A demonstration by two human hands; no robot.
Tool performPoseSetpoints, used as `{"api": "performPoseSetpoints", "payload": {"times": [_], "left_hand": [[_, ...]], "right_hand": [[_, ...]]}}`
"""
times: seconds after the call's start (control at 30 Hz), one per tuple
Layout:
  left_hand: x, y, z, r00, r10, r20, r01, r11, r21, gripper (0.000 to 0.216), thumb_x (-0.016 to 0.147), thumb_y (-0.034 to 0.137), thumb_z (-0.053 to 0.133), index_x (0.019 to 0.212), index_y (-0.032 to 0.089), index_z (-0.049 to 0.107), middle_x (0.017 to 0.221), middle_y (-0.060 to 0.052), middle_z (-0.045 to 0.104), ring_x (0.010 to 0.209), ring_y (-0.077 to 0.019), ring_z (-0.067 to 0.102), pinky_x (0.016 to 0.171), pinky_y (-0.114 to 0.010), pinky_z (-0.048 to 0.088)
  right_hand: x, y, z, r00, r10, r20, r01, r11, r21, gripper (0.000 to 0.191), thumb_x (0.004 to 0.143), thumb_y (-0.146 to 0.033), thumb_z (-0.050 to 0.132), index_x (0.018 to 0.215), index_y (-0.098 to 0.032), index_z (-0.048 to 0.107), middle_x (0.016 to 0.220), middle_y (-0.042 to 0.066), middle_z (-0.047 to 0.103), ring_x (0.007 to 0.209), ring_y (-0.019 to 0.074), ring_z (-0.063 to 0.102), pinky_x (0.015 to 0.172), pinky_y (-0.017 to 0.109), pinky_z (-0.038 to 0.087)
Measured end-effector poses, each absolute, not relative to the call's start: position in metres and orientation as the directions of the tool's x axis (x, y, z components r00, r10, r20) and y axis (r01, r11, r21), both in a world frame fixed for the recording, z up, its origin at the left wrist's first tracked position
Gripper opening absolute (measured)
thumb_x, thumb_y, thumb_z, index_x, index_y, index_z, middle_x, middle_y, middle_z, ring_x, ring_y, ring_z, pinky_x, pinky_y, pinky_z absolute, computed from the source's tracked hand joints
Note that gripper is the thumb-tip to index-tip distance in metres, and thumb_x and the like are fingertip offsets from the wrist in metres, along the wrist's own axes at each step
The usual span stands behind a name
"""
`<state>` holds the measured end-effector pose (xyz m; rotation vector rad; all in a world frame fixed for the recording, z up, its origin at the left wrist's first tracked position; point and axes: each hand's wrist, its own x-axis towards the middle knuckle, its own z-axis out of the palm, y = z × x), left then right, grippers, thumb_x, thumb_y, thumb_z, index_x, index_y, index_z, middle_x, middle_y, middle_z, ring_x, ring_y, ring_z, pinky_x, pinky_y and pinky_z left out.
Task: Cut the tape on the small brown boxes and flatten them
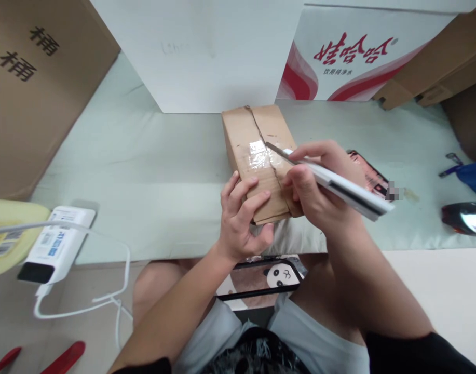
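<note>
A small brown cardboard parcel (pixel 250 136), sealed with clear tape along its top seam, lies on the pale table (pixel 152 166) in front of me. My left hand (pixel 241 218) is closed over the parcel's near left corner, fingers curled on its top. My right hand (pixel 315 182) grips a white utility knife (pixel 339 184). Its blade tip rests on the taped seam near the parcel's right side.
A white power bank (pixel 58 241) with a white cable lies at the table's left edge. Large cardboard boxes (pixel 35 88) stand at left and back right, a white printed carton (pixel 358 52) behind. A panda phone case (pixel 276 275) lies on my lap.
</note>
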<state>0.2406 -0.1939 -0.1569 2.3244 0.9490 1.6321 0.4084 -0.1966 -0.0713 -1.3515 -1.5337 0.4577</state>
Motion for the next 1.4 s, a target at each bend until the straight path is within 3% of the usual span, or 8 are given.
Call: {"api": "performPoseSetpoints", "payload": {"times": [0.2,0.5,0.8,1.1,1.4], "left_hand": [[0.242,-0.193,-0.158,0.194,0.566,0.801,0.406,-0.790,0.460,0.039,0.095,0.042,0.048,0.129,0.026,0.057,0.136,-0.011,0.059,0.135,-0.0277,0.056,0.124,-0.055,0.041],[0.244,-0.193,-0.156,0.176,0.553,0.814,0.352,-0.808,0.473,0.037,0.094,0.038,0.051,0.126,0.021,0.059,0.134,-0.012,0.060,0.132,-0.0267,0.056,0.125,-0.052,0.040],[0.244,-0.193,-0.156,0.165,0.556,0.815,0.356,-0.804,0.476,0.036,0.094,0.038,0.050,0.124,0.021,0.060,0.132,-0.012,0.061,0.130,-0.0271,0.059,0.124,-0.053,0.041],[0.244,-0.193,-0.156,0.168,0.557,0.813,0.364,-0.802,0.474,0.037,0.094,0.039,0.050,0.125,0.022,0.059,0.132,-0.012,0.061,0.130,-0.0269,0.060,0.124,-0.053,0.041],[0.243,-0.192,-0.157,0.172,0.553,0.815,0.371,-0.803,0.466,0.040,0.091,0.039,0.053,0.126,0.023,0.059,0.133,-0.011,0.062,0.130,-0.0285,0.059,0.122,-0.054,0.042]], "right_hand": [[0.407,-0.195,-0.070,0.096,0.917,0.387,0.541,0.278,-0.794,0.023,0.097,-0.048,0.062,0.102,-0.027,0.057,0.065,-0.007,0.060,0.051,0.0105,0.053,0.053,0.026,0.045],[0.401,-0.193,-0.062,0.044,0.918,0.393,0.736,0.236,-0.634,0.014,0.093,-0.035,0.059,0.102,-0.025,0.061,0.064,-0.005,0.061,0.052,0.0120,0.056,0.055,0.028,0.042],[0.399,-0.196,-0.057,0.037,0.914,0.405,0.734,0.250,-0.632,0.008,0.089,-0.029,0.060,0.094,-0.023,0.060,0.057,-0.007,0.055,0.045,0.0082,0.044,0.051,0.024,0.037],[0.398,-0.190,-0.061,0.047,0.916,0.399,0.778,0.217,-0.590,0.016,0.087,-0.035,0.062,0.096,-0.023,0.067,0.063,-0.003,0.063,0.050,0.0110,0.052,0.053,0.026,0.038],[0.398,-0.197,-0.055,0.084,0.898,0.431,0.702,0.253,-0.666,0.010,0.078,-0.022,0.059,0.082,-0.020,0.067,0.052,-0.007,0.053,0.043,0.0067,0.041,0.047,0.022,0.035]]}}
